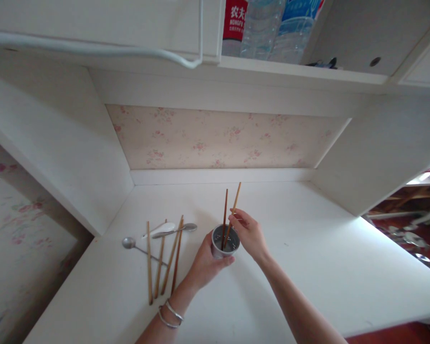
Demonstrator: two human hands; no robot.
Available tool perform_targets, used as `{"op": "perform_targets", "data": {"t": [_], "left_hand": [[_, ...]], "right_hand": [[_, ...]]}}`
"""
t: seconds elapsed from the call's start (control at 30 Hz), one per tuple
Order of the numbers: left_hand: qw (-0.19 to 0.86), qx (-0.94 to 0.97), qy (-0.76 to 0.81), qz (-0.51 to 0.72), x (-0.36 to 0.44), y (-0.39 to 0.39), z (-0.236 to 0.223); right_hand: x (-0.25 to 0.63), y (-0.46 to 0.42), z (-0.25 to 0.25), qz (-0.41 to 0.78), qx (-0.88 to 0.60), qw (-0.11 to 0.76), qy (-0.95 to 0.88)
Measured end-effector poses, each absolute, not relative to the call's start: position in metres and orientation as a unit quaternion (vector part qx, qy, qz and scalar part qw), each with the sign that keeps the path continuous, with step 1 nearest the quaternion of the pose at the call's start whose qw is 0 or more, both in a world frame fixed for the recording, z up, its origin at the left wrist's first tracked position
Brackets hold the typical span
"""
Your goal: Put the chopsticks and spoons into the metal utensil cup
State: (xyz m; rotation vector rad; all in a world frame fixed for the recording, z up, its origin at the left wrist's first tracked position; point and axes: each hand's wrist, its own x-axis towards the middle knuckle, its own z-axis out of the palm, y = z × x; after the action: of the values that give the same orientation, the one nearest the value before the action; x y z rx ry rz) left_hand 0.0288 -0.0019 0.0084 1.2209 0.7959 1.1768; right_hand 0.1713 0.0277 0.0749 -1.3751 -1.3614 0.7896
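My left hand (208, 263) is wrapped round a grey metal cup (217, 253) from its left side, the thumb across the front. Two wooden chopsticks stand in the cup: a dark brown chopstick (225, 210) and a lighter chopstick (237, 196) that leans to the right. Fingers of my right hand (249, 231) pinch the lighter chopstick just above the rim. To the left, several loose chopsticks (149, 263) lie on the white desk (308, 267), with a white spoon (165, 229) and two metal spoons, one metal spoon (189, 227) lying across them and another metal spoon (129, 243) further left.
White side panels (57, 134) flank the desk, and a floral wallpaper strip (208, 138) runs along the back. Overhead, a shelf (301, 69) holds plastic bottles (261, 28). A white cable (93, 44) hangs at upper left. Various items show beyond the desk's right edge.
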Motion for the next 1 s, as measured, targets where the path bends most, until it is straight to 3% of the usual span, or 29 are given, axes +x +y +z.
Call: {"op": "perform_targets", "data": {"t": [0.33, 0.6, 0.7, 0.87, 1.0], "left_hand": [[0.578, 0.534, 0.355, 0.505, 0.029, 0.000, 0.004], [0.563, 0.557, 0.366, 0.489, 0.026, 0.000, 0.005], [0.559, 0.560, 0.368, 0.489, 0.025, 0.000, 0.007], [0.570, 0.556, 0.353, 0.492, 0.027, -0.003, 0.013], [0.529, 0.587, 0.373, 0.486, 0.032, -0.007, 0.020]], "right_hand": [[0.167, 0.024, 0.075, 0.249, -0.584, 0.448, -0.630], [0.165, 0.025, 0.065, 0.257, -0.581, 0.446, -0.631], [0.169, 0.022, 0.061, 0.297, -0.569, 0.464, -0.610], [0.180, 0.004, 0.043, 0.462, -0.453, 0.470, -0.601], [0.181, -0.007, 0.018, 0.488, -0.410, 0.482, -0.601]]}}
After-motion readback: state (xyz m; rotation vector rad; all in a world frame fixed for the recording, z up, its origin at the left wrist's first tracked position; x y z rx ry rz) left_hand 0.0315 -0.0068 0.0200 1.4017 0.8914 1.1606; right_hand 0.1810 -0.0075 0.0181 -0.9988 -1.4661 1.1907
